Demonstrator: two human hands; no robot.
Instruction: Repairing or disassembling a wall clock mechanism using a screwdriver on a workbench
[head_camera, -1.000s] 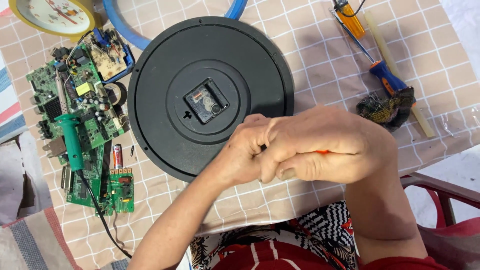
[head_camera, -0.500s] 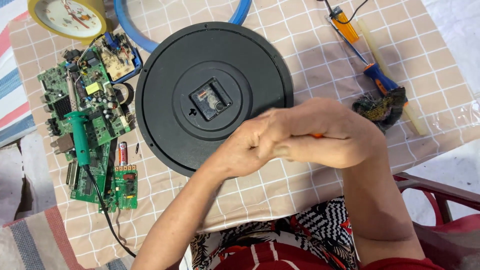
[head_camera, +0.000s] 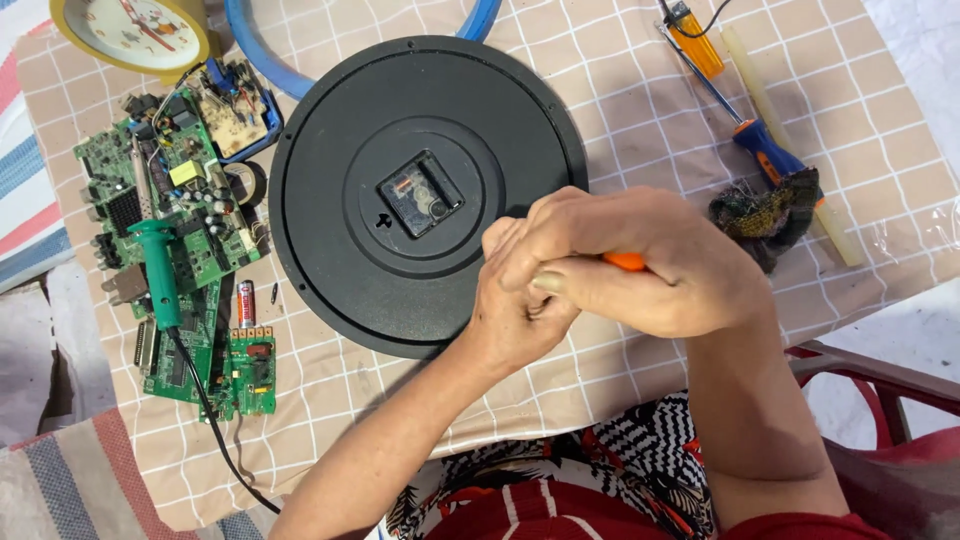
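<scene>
Both hands, left hand (head_camera: 520, 300) and right hand (head_camera: 650, 260), are still being kept clasped around an orange-handled tool (head_camera: 625, 261), just right of the black clock back (head_camera: 428, 195); grip unchanged.

My right hand (head_camera: 650, 265) now lies further over my left hand (head_camera: 515, 300), and more of the orange handle (head_camera: 625, 261) shows beside my right fingers than a second ago.

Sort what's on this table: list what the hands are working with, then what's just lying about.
In hand:
left hand and right hand, clasped together
orange-handled tool, held between them
black round clock back, under the hands

Lying about:
green circuit boards
green soldering iron
yellow clock
screwdrivers
small battery
</scene>
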